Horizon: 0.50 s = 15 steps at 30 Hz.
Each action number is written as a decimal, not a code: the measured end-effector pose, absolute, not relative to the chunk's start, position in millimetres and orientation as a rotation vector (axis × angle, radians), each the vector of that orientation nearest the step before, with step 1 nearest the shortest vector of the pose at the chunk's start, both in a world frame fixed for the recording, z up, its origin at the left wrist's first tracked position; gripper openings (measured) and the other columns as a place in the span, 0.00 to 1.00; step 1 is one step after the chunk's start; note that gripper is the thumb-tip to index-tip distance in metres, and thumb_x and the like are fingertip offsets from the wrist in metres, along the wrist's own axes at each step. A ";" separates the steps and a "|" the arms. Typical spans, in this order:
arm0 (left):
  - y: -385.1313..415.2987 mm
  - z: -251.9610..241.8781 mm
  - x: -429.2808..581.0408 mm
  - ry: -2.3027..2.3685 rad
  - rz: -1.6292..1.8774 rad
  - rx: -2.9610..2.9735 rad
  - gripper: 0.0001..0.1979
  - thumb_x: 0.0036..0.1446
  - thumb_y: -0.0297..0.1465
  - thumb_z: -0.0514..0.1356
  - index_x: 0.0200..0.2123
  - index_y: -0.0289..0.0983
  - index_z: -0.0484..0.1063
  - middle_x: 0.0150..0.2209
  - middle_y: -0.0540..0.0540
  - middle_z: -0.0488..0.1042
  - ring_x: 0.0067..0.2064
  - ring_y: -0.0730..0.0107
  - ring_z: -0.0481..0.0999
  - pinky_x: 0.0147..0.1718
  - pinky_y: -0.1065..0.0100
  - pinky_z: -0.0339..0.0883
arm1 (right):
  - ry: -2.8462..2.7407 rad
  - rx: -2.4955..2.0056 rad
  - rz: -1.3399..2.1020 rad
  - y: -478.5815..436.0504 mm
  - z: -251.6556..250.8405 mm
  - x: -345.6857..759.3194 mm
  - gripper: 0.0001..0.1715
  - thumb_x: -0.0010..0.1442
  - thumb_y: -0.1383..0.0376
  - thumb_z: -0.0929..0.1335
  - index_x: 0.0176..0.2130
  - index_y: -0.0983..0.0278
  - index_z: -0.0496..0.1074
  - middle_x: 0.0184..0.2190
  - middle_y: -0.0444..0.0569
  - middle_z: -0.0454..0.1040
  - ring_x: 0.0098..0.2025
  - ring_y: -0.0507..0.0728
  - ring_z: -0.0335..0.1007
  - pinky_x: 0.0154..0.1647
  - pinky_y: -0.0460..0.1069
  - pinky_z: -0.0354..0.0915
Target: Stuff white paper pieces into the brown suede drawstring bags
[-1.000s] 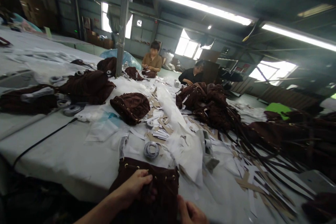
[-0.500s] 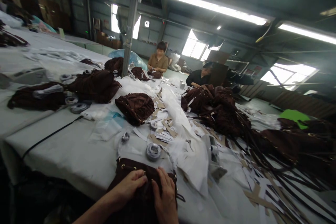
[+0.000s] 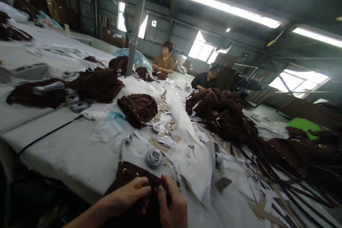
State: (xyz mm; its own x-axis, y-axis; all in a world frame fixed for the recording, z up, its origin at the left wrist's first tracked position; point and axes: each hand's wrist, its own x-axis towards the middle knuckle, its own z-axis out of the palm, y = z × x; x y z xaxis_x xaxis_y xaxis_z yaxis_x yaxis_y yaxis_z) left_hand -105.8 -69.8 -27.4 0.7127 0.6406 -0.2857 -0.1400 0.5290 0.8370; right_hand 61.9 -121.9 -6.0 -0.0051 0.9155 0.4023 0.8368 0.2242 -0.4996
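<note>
A dark brown bag (image 3: 120,177) with gold eyelets along its upper edge lies at the near edge of the table. My left hand (image 3: 130,195) is over its front, closed with thumb and fingertips together near the eyelets; what they pinch is hidden. At the right part of the rim, my right hand (image 3: 173,203) grips the bag between thumb and curled fingers, beside a gold eyelet. Just beyond the rim rests a coil (image 3: 154,157) wrapped in whitish film. A film-wrapped strap (image 3: 125,146) stands up by the bag's left corner.
Another brown bag (image 3: 138,109) lies farther in, near paper and card scraps (image 3: 169,136). White sheeting (image 3: 193,160) and a grey tape dispenser-like object (image 3: 219,171) are on the right. Brown bags with long straps (image 3: 221,112) are heaped behind. A metal post (image 3: 137,25) rises beyond; two people sit across.
My right hand has gone from lying flat with fingers extended to curling round the bag's rim. My left fingers remain closed. The view has shifted slightly.
</note>
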 end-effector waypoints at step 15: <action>-60.8 -9.0 -119.9 0.632 0.191 1.229 0.12 0.48 0.28 0.60 0.17 0.37 0.60 0.16 0.56 0.55 0.17 0.81 0.49 0.15 0.73 0.37 | -1.906 -1.368 -0.321 -87.5 -72.6 53.6 0.28 0.67 0.62 0.56 0.18 0.61 0.65 0.13 0.44 0.65 0.16 0.50 0.62 0.19 0.45 0.56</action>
State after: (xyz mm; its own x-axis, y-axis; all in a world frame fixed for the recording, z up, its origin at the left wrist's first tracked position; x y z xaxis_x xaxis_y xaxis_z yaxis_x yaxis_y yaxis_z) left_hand -119.9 -60.8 -9.0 0.8154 0.4640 -0.3462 0.1941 0.3443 0.9186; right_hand 53.6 -87.5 -72.6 -0.1430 0.7029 0.6967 0.8924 0.3960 -0.2164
